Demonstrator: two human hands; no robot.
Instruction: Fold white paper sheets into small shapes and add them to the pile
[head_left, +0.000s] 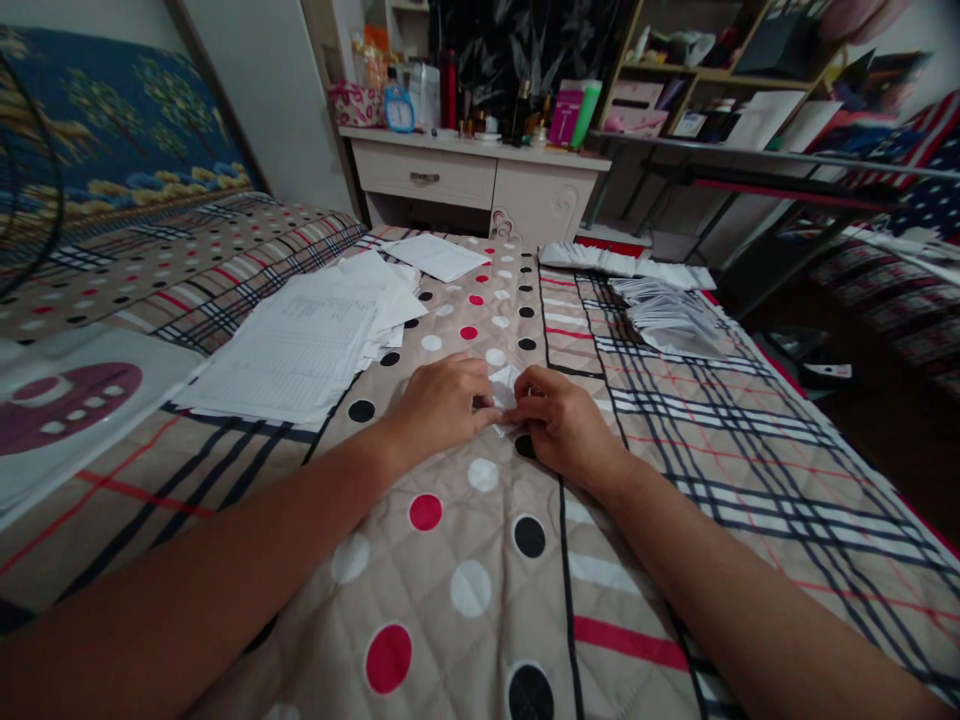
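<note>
Between my two hands, a small folded piece of white paper (pixel 504 385) rests just above or on the dotted bedspread (pixel 465 545). My left hand (pixel 448 400) closes on its left side, thumb and fingers pinched together. From the other side my right hand (pixel 564 418) grips the paper, its fingers curled in. My fingers cover part of the paper, so its full shape is hidden. To the left of my left hand lies a spread pile of printed white sheets (pixel 292 340). Beyond it sits another small stack of white paper (pixel 436 257).
Folded white paper pieces (pixel 671 315) lie bunched at the right, with a row of more folded paper (pixel 589 258) behind them. A plastic bag with a purple print (pixel 82 400) is at the left. A white dresser (pixel 420 175) stands past the bed's far edge.
</note>
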